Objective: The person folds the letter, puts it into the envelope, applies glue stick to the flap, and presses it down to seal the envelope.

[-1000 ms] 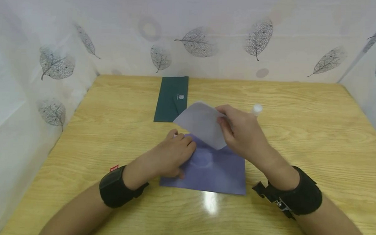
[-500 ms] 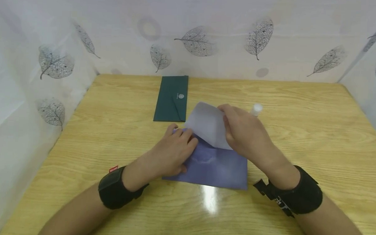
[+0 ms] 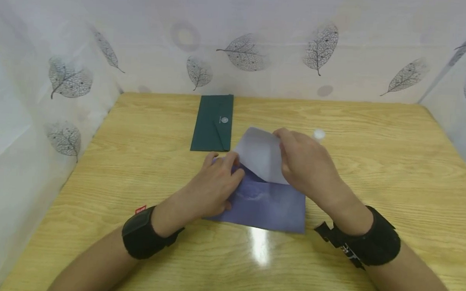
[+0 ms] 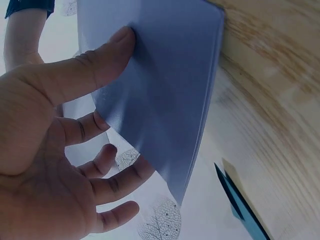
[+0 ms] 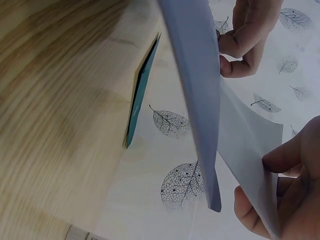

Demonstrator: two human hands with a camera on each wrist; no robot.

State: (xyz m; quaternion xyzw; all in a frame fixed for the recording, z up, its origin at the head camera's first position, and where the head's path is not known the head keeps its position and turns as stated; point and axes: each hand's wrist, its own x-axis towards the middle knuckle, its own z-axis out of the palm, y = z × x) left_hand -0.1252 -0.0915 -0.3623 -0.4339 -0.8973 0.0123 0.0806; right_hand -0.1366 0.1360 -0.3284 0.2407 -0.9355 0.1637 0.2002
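A purple envelope (image 3: 269, 209) is tilted up off the wooden table in front of me. My left hand (image 3: 214, 185) grips its left side; in the left wrist view the thumb lies on the near face of the envelope (image 4: 165, 75), with fingers behind it. My right hand (image 3: 311, 165) pinches a pale sheet of paper (image 3: 259, 155) at its upper right. The sheet's lower edge meets the envelope's upper edge; how far it reaches inside is hidden. In the right wrist view the sheet (image 5: 250, 135) is bent, with thumb and fingers on opposite sides.
A dark green envelope (image 3: 212, 123) with a small white emblem lies flat farther back on the table (image 3: 147, 168). Just behind my right hand stands a small white-capped object (image 3: 319, 135), mostly hidden. A leaf-patterned cloth (image 3: 260, 18) surrounds the table's back and sides.
The pale sheet has shifted right and down against the envelope's upper edge. The purple envelope's near edge has risen slightly. My right hand has moved a little right, still pinching the sheet.
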